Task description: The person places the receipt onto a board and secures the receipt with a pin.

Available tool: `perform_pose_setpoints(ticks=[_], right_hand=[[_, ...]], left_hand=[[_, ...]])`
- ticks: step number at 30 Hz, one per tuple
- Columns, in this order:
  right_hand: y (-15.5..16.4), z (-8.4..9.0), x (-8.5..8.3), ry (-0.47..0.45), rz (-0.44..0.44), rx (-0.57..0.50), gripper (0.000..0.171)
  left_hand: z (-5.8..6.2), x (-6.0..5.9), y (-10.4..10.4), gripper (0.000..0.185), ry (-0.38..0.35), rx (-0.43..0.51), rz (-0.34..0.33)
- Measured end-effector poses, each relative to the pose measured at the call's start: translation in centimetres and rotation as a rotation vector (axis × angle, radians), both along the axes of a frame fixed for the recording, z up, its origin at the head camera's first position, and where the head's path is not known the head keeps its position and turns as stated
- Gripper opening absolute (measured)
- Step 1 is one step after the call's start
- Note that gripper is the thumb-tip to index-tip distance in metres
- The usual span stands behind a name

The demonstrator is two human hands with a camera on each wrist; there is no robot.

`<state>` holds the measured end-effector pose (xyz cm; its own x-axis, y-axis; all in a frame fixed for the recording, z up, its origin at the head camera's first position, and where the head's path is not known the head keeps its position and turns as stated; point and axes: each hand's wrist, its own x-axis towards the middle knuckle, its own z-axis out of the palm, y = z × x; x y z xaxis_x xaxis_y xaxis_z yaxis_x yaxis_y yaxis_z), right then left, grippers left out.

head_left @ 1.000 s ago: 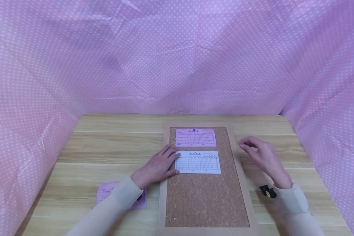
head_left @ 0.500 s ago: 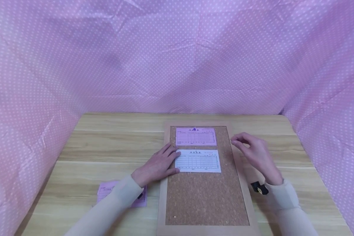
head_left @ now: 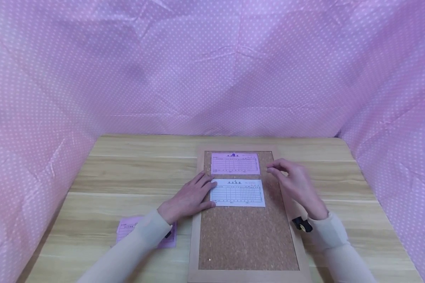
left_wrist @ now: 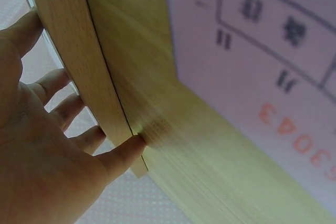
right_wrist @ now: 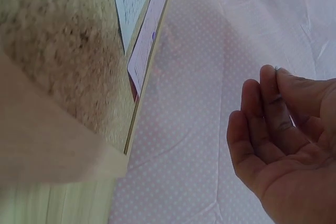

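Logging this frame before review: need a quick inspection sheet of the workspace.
Surface: wooden table, cork board lying flat on it.
Job's things: white form on the cork; pink form above it, pinned at its top edge.
Clutter: pink slip on the table, partly under the left sleeve.
Grips: left hand presses the white form's left edge; right hand pinches something tiny, unidentifiable.
Cables: nothing seen.
Surroundings: pink dotted cloth.
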<state>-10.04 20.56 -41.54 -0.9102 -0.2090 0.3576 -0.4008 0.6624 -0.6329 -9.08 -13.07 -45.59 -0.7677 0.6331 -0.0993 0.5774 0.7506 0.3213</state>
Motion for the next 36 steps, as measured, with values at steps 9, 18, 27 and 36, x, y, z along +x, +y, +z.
perform_pose_setpoints(ticks=[9, 18, 27, 36], right_hand=[[-1.3, 0.0, -0.5, -0.013, 0.07, -0.029, 0.011], [-2.4, -0.1, -0.8, -0.064, 0.1, -0.021, 0.01], [-3.1, -0.5, -1.1, -0.089, 0.152, -0.016, 0.009], [-3.8, -0.7, -1.3, -0.127, 0.179, 0.002, 0.009]], left_hand=[[-0.1, -0.1, -0.1, 0.066, 0.005, 0.0, -0.005], [0.1, 0.0, 0.0, 0.067, -0.007, -0.003, 0.001], [0.2, 0.0, -0.1, 0.066, -0.005, 0.001, -0.002], [0.2, 0.0, -0.1, 0.067, -0.013, -0.003, 0.007]])
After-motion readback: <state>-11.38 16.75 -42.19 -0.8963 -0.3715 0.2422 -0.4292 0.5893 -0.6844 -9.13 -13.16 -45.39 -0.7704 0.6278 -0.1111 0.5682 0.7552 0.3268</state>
